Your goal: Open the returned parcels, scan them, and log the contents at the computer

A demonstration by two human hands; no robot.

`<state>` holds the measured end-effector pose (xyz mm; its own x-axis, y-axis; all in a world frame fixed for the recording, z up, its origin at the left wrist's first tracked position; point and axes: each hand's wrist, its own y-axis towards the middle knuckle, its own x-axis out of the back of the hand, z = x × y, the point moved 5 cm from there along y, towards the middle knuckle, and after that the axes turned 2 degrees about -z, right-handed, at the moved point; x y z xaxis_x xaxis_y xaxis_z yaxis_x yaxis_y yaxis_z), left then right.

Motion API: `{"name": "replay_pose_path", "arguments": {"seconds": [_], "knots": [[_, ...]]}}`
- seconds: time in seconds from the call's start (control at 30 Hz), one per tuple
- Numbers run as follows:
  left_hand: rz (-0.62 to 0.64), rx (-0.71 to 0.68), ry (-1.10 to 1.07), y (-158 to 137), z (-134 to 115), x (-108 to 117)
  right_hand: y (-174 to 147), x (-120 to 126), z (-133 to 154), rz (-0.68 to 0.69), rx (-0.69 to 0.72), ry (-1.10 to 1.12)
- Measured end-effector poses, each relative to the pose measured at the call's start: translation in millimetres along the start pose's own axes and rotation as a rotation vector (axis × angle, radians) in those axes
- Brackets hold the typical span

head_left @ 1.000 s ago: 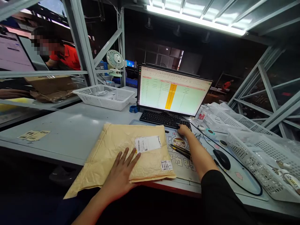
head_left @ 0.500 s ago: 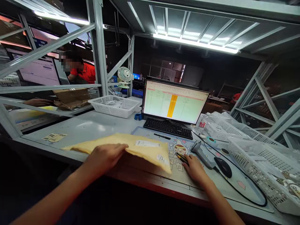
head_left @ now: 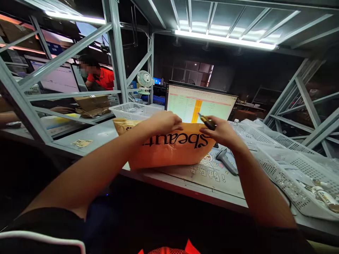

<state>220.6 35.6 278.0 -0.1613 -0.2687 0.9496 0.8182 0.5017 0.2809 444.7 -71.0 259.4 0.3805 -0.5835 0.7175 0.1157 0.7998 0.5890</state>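
Head view: both hands hold a padded paper mailer (head_left: 169, 150) upright above the counter's (head_left: 100, 135) front edge, its orange-tan face turned toward the camera with large black lettering upside down across it. The mailer is flat, rectangular and slightly creased. The left hand (head_left: 164, 123) is closed over its top edge near the middle. The right hand (head_left: 222, 132) pinches the top right corner and also grips a slim dark pen (head_left: 207, 122) with a yellow band, which juts up and left from the fingers. The mailer's lower edge hangs just over a printed cartoon mat (head_left: 209, 173) lying along the front edge. A grey barcode scanner (head_left: 226, 161) lies on the mat just right of the mailer. Behind the mailer stands a monitor (head_left: 201, 106) showing a pale green spreadsheet with an orange column. White perforated plastic baskets sit at the counter's back left (head_left: 129, 110) and along its right edge (head_left: 288, 176). Beyond the grey steel frame (head_left: 116, 60) on the left, a person in a red shirt (head_left: 102, 77) sits at another station.
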Motion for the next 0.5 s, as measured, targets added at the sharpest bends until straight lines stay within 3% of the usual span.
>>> {"name": "replay_pose_path", "arguments": {"seconds": [0.07,0.13,0.23,0.33,0.5], "knots": [[0.023,0.061,0.038,-6.3,14.1,-0.4,13.6,-15.0,-1.5,0.095,-0.075,-0.157],[0.075,0.141,0.055,-23.0,36.0,-0.9,21.9,-20.7,-10.7,0.107,-0.123,-0.227],[0.045,0.201,0.049,-49.5,61.9,2.0,26.7,-13.1,-9.7,-0.021,-0.082,-0.275],[-0.089,0.229,0.102,-61.5,70.0,6.5,19.9,-9.8,26.0,-0.188,0.076,-0.3],[-0.12,0.204,0.106,-60.8,66.8,5.0,4.2,-48.9,80.1,0.022,0.188,-0.375]]}}
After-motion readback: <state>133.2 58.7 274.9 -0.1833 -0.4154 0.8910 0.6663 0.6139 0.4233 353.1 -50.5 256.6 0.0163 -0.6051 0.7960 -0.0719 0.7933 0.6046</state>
